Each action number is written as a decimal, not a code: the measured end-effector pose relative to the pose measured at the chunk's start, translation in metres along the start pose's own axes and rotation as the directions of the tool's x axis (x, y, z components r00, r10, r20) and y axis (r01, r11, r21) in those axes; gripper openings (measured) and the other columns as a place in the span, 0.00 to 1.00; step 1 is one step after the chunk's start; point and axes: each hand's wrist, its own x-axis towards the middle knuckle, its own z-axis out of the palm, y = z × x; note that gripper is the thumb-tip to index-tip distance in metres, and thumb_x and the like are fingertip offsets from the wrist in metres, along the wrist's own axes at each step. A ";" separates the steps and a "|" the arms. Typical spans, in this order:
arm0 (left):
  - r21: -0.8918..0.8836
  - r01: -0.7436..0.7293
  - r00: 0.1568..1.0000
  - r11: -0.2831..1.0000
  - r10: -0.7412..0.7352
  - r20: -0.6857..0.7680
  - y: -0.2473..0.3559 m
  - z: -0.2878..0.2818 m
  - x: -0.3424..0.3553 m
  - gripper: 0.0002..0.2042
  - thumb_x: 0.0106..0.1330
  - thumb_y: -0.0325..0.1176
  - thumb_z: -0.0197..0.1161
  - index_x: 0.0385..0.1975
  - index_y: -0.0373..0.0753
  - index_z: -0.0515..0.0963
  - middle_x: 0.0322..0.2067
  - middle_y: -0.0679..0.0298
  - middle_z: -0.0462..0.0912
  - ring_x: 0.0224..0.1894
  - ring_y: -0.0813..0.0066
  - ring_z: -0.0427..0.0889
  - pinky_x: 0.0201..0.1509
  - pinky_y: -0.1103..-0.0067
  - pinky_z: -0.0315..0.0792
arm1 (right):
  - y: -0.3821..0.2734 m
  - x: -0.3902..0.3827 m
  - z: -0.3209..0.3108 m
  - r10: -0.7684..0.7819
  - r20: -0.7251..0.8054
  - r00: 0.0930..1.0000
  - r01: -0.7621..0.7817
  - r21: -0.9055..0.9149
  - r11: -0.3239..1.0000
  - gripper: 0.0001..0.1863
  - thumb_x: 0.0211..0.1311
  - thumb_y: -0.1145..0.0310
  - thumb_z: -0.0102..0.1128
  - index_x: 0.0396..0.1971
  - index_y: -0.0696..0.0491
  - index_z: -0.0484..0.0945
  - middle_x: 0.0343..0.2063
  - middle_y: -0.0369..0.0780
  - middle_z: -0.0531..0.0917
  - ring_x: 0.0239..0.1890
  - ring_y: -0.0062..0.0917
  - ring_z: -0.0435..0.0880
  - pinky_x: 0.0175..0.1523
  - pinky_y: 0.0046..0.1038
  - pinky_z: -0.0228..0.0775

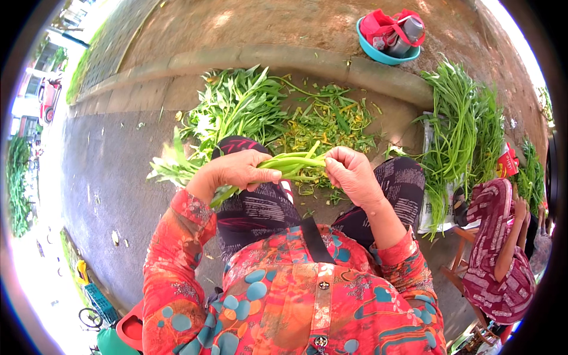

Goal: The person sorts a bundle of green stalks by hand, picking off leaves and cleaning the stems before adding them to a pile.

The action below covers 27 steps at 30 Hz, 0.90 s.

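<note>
My left hand (236, 170) is closed around a bunch of water spinach (291, 164), held crosswise above my knees. Its leafy ends hang out to the left, and the pale green stems point right. At the stem ends, my right hand (354, 176) pinches with thumb and fingers on the tips. Just beyond my left knee lies a pile of leafy water spinach (242, 103) on the ground. Right of that pile spreads a heap of yellowed leaves and stem scraps (340, 121).
A stone curb (266, 57) runs along the far side. Past it stands a blue basin (387, 57) with a red bag and a grey flask. To the right, long greens (452, 118) lie on a pale sheet, near a seated person in a maroon patterned garment (497, 254).
</note>
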 end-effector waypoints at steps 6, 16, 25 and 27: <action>-0.066 0.013 0.984 0.998 -0.001 0.175 -0.021 -0.009 0.001 0.21 0.65 0.52 0.57 0.37 0.35 0.77 0.11 0.71 0.69 0.12 0.85 0.67 0.16 0.85 0.60 | -0.012 -0.010 0.009 -0.120 0.040 0.992 0.126 -0.418 0.900 0.04 0.58 0.74 0.56 0.25 0.59 0.75 0.18 0.31 0.73 0.21 0.11 0.66 0.26 0.19 0.62; -0.248 0.089 0.953 0.965 -0.010 0.303 -0.056 -0.009 0.000 0.21 0.66 0.50 0.56 0.35 0.33 0.77 0.11 0.70 0.68 0.11 0.85 0.64 0.15 0.86 0.58 | -0.025 -0.020 -0.025 0.009 0.185 0.983 0.060 -0.366 0.929 0.03 0.58 0.74 0.55 0.28 0.58 0.77 0.23 0.26 0.73 0.25 0.09 0.66 0.28 0.16 0.60; -0.327 0.046 0.955 0.944 0.055 0.292 -0.058 -0.008 0.006 0.21 0.66 0.49 0.55 0.34 0.31 0.76 0.10 0.69 0.67 0.09 0.85 0.62 0.13 0.85 0.56 | -0.024 -0.021 -0.049 -0.072 0.080 0.994 0.071 0.020 0.997 0.04 0.61 0.71 0.60 0.31 0.56 0.78 0.23 0.27 0.75 0.24 0.08 0.69 0.29 0.13 0.61; -0.325 0.052 0.956 0.944 0.047 0.290 -0.058 -0.008 0.006 0.21 0.66 0.49 0.55 0.33 0.31 0.76 0.10 0.69 0.67 0.09 0.85 0.62 0.13 0.85 0.56 | -0.019 -0.020 -0.043 -0.087 0.052 0.995 0.087 0.005 0.996 0.03 0.60 0.73 0.60 0.32 0.56 0.77 0.24 0.28 0.76 0.26 0.09 0.69 0.31 0.13 0.62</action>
